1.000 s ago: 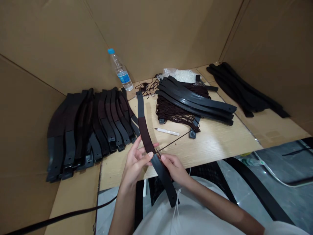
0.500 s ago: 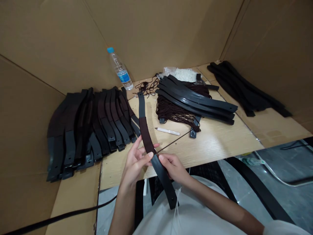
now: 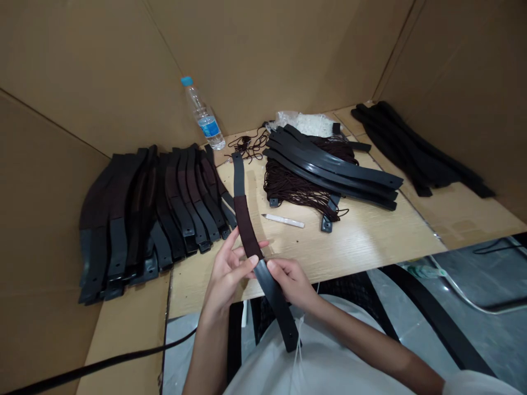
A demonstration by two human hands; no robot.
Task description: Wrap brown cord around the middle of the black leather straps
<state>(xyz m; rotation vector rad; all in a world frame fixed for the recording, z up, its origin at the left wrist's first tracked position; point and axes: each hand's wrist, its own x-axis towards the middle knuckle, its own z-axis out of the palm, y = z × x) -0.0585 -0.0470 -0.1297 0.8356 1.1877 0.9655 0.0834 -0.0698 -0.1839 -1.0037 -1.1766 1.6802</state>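
Observation:
I hold a long curved black strap [image 3: 272,296] whose middle stretch is wrapped in dark brown cord [image 3: 248,230]. My left hand [image 3: 228,274] grips it from the left, thumb pressed on the lower end of the wrapping. My right hand [image 3: 290,282] pinches the strap's right edge just below the wrapping. The strap's far end [image 3: 237,170] reaches out over the wooden table [image 3: 370,236]; its near end hangs above my lap.
A row of wrapped straps [image 3: 156,214] lies at the left. Bare black straps [image 3: 329,167] rest on a heap of brown cord [image 3: 296,186]. More dark straps [image 3: 415,148] lie at the right. A white knife [image 3: 284,220], a water bottle [image 3: 202,115] and a plastic bag [image 3: 304,125] are on the table. Cardboard walls surround it.
The taut cord that ran from my right hand to the cord heap is no longer stretched out. My hands and the strap have barely moved.

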